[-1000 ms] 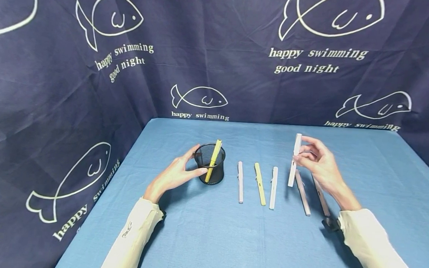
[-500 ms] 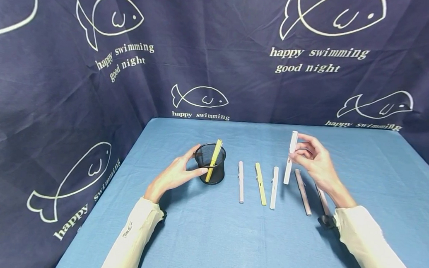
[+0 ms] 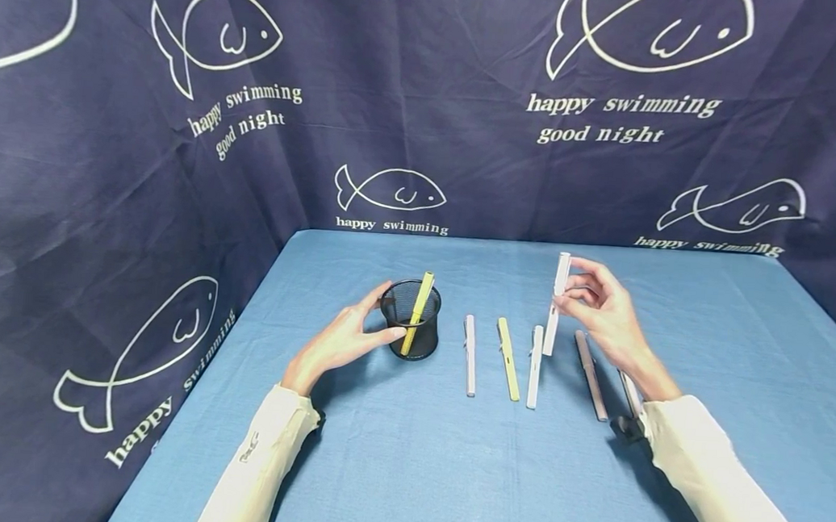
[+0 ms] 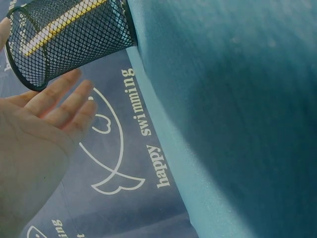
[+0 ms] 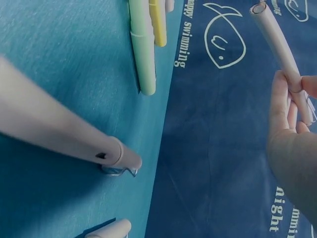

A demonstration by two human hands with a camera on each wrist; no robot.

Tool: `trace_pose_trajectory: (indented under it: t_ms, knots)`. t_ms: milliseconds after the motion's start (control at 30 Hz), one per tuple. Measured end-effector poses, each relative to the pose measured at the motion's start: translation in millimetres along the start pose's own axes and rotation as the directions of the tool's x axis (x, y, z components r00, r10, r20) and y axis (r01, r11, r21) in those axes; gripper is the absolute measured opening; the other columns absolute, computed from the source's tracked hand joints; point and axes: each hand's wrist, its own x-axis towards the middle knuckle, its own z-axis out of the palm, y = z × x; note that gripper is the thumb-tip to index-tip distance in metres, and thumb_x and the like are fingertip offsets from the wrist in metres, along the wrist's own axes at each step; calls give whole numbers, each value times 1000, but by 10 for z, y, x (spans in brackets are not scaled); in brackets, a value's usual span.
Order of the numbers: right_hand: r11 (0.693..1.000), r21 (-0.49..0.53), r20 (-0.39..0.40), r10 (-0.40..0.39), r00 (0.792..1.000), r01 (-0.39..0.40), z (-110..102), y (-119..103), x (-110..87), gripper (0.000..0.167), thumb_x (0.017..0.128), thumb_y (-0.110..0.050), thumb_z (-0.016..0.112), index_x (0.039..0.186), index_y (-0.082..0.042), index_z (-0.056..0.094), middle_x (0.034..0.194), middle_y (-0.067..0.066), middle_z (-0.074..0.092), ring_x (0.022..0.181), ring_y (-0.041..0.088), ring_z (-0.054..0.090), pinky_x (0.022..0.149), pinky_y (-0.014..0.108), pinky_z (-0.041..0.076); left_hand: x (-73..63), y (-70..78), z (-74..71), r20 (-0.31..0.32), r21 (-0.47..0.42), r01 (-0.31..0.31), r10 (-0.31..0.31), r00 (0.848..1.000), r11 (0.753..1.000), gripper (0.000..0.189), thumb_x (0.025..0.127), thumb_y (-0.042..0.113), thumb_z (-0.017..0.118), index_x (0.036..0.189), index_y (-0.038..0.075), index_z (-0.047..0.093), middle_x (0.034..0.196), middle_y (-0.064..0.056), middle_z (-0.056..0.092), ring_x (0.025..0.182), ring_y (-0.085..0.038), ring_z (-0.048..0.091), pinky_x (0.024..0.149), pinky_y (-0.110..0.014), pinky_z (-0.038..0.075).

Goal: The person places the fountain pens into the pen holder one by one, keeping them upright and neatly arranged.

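Note:
A black mesh pen holder (image 3: 423, 344) stands at the left of the table, a yellow pen (image 3: 418, 309) leaning inside it. My left hand (image 3: 343, 338) holds the holder from the left, thumb in front and fingers behind; the left wrist view shows the mesh pen holder (image 4: 74, 44) beside the fingertips. A pale pinkish-white pen (image 3: 552, 323) is pinched, nearly upright, between the thumb and fingers of my right hand (image 3: 604, 310). In the head view its lower end overlaps a white pen (image 3: 534, 370) lying on the table.
Left of the white pen lie a pale pink pen (image 3: 469, 358) and a yellow pen (image 3: 509, 360). A brownish-pink pen (image 3: 590, 376) lies to the right, and another pen (image 3: 630, 393) shows partly under the right wrist. A dark fish-print cloth (image 3: 483, 160) hangs behind the blue table (image 3: 418, 471).
My right hand has moved left with the pale pen, from above the brownish-pink pen to beside the white one. The left hand and the pen holder have stayed put.

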Motion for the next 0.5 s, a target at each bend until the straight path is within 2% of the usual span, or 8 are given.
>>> trace_pose_trajectory:
  t_ms: [500]
  knots:
    - [999, 34, 2, 9, 1000, -9, 111, 17, 53, 55, 89, 22, 61, 138, -3, 56, 98, 5, 64, 85, 10, 67, 74, 22, 57, -10, 10, -4, -1, -2, -6, 6, 1000, 1000, 91, 94, 60, 69, 166, 23, 27, 152, -20, 50, 144, -32, 43, 112, -57, 36]
